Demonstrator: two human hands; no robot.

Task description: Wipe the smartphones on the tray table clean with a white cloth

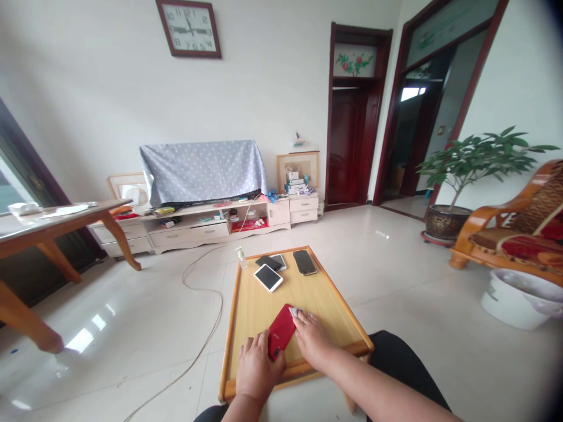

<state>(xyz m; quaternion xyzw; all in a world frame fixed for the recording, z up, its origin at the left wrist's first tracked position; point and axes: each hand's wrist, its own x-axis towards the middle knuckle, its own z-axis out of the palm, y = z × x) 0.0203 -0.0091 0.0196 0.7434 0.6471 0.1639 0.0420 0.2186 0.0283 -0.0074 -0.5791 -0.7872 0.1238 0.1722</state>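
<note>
Red phone: lies face down on the near half of the worktop, between the two hands.
Long axis: slanted, its lower end near the person on the left, its upper end farther off on the right.
Left hand: at the lower left end of the red phone; fingers curled against its edge, thumb side touching the case, steadying more than gripping.
Right hand: flat and loosely spread, just right of the phone's upper end, fingertips on a small pale cloth.
Pale cloth: touches the red phone's upper right corner; possibly a wipe or tissue, too small to be sure.
Nearer hand: both touch or nearly touch; the left has the firmer contact with the phone, the right is on the cloth.
Far end of worktop: white phone, two dark phones, a small pump bottle, well apart from the hands.
Floor: a pale cable runs left of the worktop.
</note>
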